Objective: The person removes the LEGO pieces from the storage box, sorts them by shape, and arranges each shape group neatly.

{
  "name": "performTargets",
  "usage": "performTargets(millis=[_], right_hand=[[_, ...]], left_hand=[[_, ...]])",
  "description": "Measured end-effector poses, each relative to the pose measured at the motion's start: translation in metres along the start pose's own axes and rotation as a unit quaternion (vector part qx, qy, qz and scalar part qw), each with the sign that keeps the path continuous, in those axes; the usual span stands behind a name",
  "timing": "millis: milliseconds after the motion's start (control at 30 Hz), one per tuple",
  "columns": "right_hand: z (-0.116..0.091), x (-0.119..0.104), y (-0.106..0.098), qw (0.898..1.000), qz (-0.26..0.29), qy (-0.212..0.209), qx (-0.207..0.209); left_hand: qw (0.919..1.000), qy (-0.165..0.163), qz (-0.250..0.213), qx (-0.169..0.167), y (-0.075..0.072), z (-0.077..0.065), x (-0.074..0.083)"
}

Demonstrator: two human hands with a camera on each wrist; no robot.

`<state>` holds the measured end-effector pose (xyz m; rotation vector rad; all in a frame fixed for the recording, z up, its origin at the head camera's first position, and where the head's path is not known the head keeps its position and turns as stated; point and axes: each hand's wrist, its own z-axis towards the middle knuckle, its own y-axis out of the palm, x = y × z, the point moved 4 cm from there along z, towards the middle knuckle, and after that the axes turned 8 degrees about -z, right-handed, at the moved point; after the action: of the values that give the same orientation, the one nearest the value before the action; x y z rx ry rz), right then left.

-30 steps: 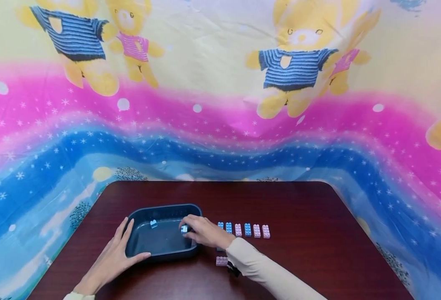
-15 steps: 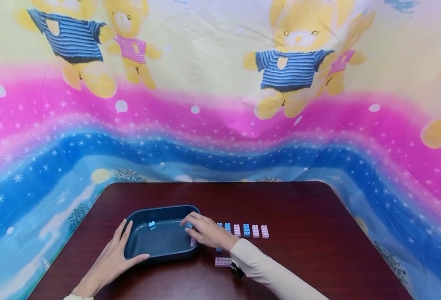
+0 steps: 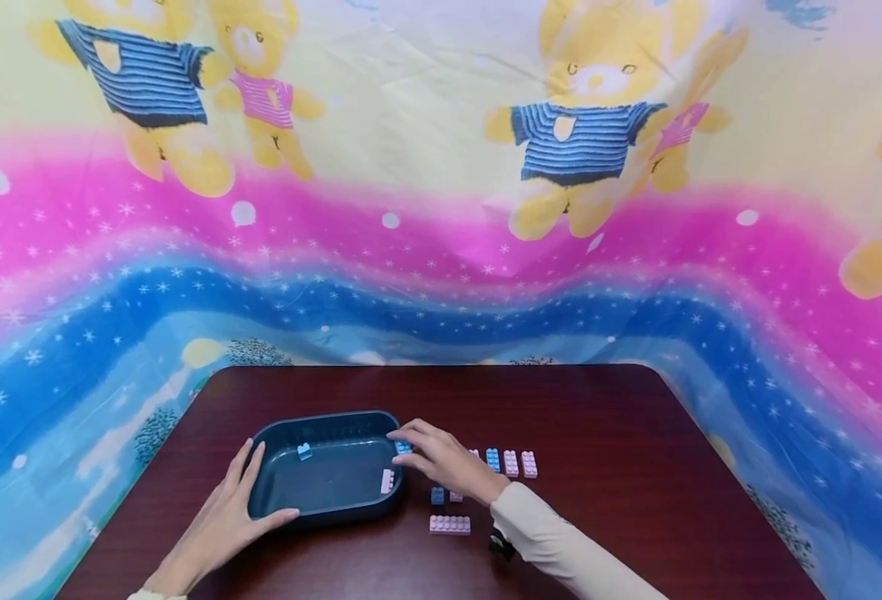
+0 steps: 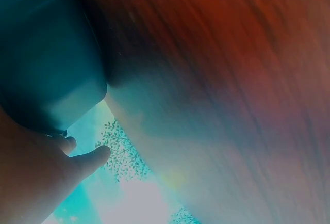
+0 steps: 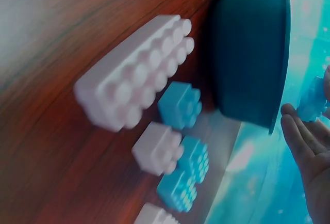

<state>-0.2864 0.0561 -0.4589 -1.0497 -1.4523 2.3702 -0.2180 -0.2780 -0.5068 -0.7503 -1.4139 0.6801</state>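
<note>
My left hand point(image 3: 219, 521) rests against the left end of the dark blue-green tray point(image 3: 328, 508), fingers straight along its side and thumb at its near rim. In the head view, my right hand point(image 3: 448, 460) is at the tray's right rim, pinching a blue toy building brick point(image 3: 403, 447). The right wrist view shows this blue brick point(image 5: 313, 100) between thumb and fingers, above rim level. Inside the tray lie a small blue brick point(image 3: 304, 451) toward the far left and a pink brick point(image 3: 387, 481) by the right wall.
Right of the tray, a row of bricks runs off to a pink brick point(image 3: 528, 464); my right hand hides its near end. Closer to me are a small blue brick point(image 3: 437, 496), a small pink brick point(image 5: 157, 149) and a long pink brick point(image 3: 450, 524). A patterned curtain point(image 3: 426, 200) hangs behind the table.
My right hand has moved right with the blue brick, from inside the tray to its right rim, uncovering the pink brick in the tray. The left hand has stayed in place.
</note>
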Motion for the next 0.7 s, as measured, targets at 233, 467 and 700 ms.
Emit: performTargets(millis=[233,467,700], right_hand=[[-0.016,0.017,-0.013,1.0,0.011,0.013,0.017],[-0.034,0.041,-0.02,0.999,-0.004,0.044,0.029],[-0.057,0.059,-0.027,0.997,-0.001,0.077,0.032]], left_hand=[[1.0,-0.001,-0.002,-0.002,0.0,0.0,-0.002],[1.0,-0.001,-0.002,-0.004,0.001,0.001,-0.002],[0.9999,-0.007,0.004,-0.009,0.001,0.003,-0.002]])
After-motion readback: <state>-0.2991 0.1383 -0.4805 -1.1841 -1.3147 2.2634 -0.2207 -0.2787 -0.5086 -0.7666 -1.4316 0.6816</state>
